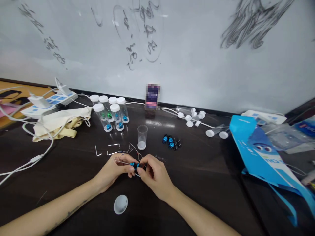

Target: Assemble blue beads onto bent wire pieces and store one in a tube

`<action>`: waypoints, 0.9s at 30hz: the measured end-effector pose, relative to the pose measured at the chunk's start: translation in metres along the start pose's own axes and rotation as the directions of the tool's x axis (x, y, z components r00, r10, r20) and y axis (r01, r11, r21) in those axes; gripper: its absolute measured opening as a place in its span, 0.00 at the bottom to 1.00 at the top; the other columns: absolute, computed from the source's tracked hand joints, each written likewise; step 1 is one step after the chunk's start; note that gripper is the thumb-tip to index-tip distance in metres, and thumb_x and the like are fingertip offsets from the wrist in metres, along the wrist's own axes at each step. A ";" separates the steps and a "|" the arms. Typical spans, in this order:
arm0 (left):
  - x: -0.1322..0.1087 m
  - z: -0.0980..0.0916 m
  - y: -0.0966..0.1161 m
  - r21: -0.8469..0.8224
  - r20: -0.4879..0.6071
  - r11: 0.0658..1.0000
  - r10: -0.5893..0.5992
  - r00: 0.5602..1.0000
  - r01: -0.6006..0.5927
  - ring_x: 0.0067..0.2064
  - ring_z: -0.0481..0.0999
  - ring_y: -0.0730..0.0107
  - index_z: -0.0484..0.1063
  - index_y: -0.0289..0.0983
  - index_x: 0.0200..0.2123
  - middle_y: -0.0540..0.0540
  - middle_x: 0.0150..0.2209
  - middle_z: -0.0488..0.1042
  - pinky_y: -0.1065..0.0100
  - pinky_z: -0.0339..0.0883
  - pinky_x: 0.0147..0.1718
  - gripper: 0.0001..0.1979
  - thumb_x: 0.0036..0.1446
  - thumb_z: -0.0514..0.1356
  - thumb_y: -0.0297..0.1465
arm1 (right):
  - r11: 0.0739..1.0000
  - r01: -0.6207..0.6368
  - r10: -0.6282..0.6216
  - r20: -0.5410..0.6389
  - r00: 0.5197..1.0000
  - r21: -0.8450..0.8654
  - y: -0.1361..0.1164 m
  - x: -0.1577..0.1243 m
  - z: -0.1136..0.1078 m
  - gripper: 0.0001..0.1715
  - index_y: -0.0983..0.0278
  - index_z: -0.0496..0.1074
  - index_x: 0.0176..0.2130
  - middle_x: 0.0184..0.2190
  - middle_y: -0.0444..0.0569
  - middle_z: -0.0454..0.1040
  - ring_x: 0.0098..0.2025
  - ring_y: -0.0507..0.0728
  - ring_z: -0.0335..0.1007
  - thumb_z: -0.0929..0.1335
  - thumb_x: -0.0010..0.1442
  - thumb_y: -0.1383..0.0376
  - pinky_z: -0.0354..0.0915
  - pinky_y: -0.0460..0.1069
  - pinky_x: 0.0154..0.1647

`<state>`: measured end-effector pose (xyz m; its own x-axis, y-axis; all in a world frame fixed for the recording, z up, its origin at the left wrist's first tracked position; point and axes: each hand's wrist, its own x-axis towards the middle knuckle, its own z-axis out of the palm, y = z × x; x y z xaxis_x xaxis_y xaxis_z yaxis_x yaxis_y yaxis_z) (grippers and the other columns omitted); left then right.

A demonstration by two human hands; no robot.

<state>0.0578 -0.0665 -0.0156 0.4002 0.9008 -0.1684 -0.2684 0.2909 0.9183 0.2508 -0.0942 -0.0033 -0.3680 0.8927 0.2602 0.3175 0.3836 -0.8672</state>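
Blue parts (132,164) partly behind fingers (149,160), phone screen (153,95) blurred, forearms (197,213) cut off below

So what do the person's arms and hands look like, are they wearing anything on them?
The left hand and right hand wear no gloves. No sleeves, watch or bracelet show on the left forearm or right forearm. The left one has dark marks; I can't tell if they're ink or a tattoo.
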 end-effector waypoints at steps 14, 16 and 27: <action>-0.001 0.002 0.001 0.004 0.014 0.999 -0.033 0.999 0.033 0.23 0.75 0.73 0.82 0.33 0.29 0.46 0.23 0.79 0.75 0.68 0.22 0.09 0.40 0.73 0.25 | 1.000 -0.005 0.004 0.050 0.999 0.027 0.002 0.000 -0.001 0.05 0.63 0.66 0.36 0.24 0.38 0.57 0.21 0.47 0.53 0.65 0.63 0.63 0.51 0.44 0.24; -0.001 0.001 0.000 0.003 0.010 0.999 -0.044 0.999 0.044 0.24 0.75 0.73 0.82 0.34 0.29 0.47 0.23 0.79 0.75 0.69 0.22 0.09 0.40 0.73 0.24 | 1.000 -0.011 0.010 0.057 0.998 0.026 0.002 -0.001 -0.001 0.07 0.63 0.66 0.35 0.24 0.38 0.57 0.22 0.47 0.53 0.65 0.63 0.62 0.51 0.44 0.25; -0.001 -0.002 0.001 0.027 0.036 0.997 -0.074 0.997 0.073 0.24 0.74 0.74 0.82 0.34 0.30 0.48 0.25 0.78 0.74 0.70 0.23 0.09 0.40 0.73 0.23 | 0.999 -0.033 0.032 0.089 0.996 0.004 0.003 0.000 -0.002 0.13 0.64 0.65 0.32 0.25 0.40 0.59 0.24 0.48 0.55 0.62 0.67 0.59 0.51 0.44 0.27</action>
<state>0.0559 -0.0665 -0.0153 0.4500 0.8647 -0.2232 -0.2149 0.3475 0.9127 0.2537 -0.0923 -0.0054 -0.4336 0.8801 0.1933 0.3256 0.3531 -0.8771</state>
